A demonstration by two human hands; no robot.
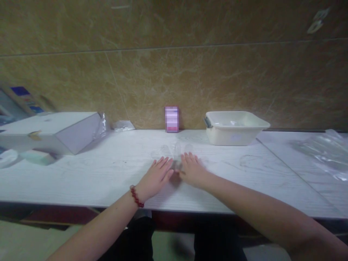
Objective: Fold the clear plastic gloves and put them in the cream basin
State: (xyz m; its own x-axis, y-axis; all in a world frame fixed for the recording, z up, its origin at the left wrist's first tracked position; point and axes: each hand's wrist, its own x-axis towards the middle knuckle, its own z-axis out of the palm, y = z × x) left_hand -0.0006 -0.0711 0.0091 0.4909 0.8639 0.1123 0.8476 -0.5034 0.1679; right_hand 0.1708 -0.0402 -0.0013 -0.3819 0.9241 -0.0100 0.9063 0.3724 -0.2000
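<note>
My left hand (157, 177), with a red bead bracelet (136, 197) at the wrist, lies with its fingers stretched out at the middle of the white wood-grain table (89, 181). Beside it, a small gap away, my right hand (192, 169) rests palm down with its fingers extended. Just beyond the fingertips lies a thin, see-through plastic piece (177, 149) with rounded lobes. Its near part is hidden by my hands, and its exact kind cannot be made out. Both hands appear to touch its near edge.
A cream plastic basin (231, 136) with a grey handle stands at the back right. Upright against the wall is a small purple-pink blurred object (172, 119). Clear plastic bags (326, 152) lie far right. A white box (49, 127) and a pale green block (38, 157) occupy the left.
</note>
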